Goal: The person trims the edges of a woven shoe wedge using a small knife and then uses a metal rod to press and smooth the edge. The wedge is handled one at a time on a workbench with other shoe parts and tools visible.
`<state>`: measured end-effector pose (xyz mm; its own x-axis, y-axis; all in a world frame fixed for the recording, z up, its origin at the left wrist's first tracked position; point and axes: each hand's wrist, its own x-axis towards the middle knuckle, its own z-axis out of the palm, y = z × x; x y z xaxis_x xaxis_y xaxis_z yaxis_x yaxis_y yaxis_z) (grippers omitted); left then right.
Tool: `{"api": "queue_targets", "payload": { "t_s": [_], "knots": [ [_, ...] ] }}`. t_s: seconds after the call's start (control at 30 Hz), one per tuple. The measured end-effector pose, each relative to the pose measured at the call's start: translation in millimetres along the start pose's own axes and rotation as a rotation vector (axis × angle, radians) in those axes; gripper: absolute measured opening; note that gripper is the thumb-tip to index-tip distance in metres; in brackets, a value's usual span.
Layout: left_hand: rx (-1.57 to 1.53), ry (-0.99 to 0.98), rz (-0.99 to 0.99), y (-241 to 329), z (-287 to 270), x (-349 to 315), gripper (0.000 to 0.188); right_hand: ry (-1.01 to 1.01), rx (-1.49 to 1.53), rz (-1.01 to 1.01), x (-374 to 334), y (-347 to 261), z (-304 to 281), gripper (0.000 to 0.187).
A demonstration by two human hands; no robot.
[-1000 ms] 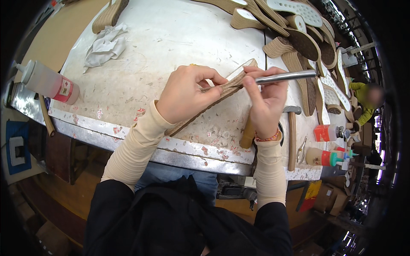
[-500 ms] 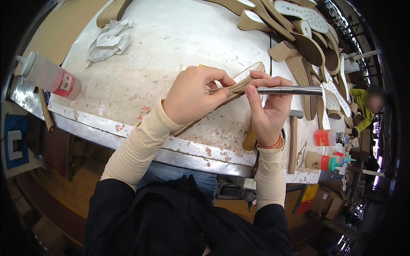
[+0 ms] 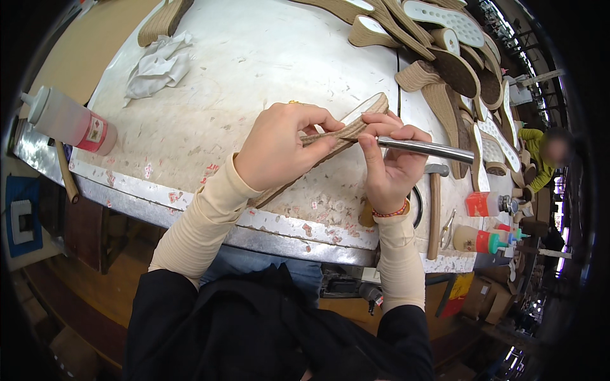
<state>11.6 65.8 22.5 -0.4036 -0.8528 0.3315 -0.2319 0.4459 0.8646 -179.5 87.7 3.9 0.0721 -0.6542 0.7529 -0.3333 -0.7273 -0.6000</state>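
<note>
A wedge shoe sole (image 3: 377, 103) with a ribbed tan side and a white top lies slantwise between my hands, above the table's near half. My left hand (image 3: 279, 149) is closed in a pinch on the sole's side edge, thumb below and fingers above. In my right hand (image 3: 395, 166) is a shiny metal rod-shaped tool (image 3: 438, 150), its thick end pointing right. The tool's other end is hidden by the fingers, close to the sole. My right fingertips also touch the sole's edge.
Many wedge soles (image 3: 450, 114) are piled at the far right. A hammer (image 3: 434, 216), thin metal tweezers-like tool (image 3: 448, 227), red-labelled jar (image 3: 480, 204) and green-capped bottle (image 3: 476, 240) lie right. At left are a squeeze bottle (image 3: 76, 120) and white cloth (image 3: 159, 66). A co-worker (image 3: 537, 155) is far right.
The metal tool's thick end has tipped downward, and my right hand has shifted slightly left and down. My left hand keeps its pinch on the sole.
</note>
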Motion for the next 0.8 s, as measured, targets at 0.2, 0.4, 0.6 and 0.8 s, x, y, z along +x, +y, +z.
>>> {"api": "queue_targets", "payload": {
  "t_s": [0.2,0.4,0.6,0.8],
  "knots": [
    [-0.013,-0.018,-0.038,-1,2,-1,0.017,0.034,0.014,0.099,4,-8,2,0.038],
    [-0.025,0.005,-0.023,-1,4,-1,0.016,0.085,0.084,0.248,10,-17,5,0.036],
    [-0.032,-0.002,-0.033,-1,3,-1,0.016,0.133,0.231,0.338,12,-15,-3,0.037],
    [-0.018,-0.020,-0.037,0,2,0,0.016,0.090,0.215,0.301,5,-10,-1,0.038]
  ]
}}
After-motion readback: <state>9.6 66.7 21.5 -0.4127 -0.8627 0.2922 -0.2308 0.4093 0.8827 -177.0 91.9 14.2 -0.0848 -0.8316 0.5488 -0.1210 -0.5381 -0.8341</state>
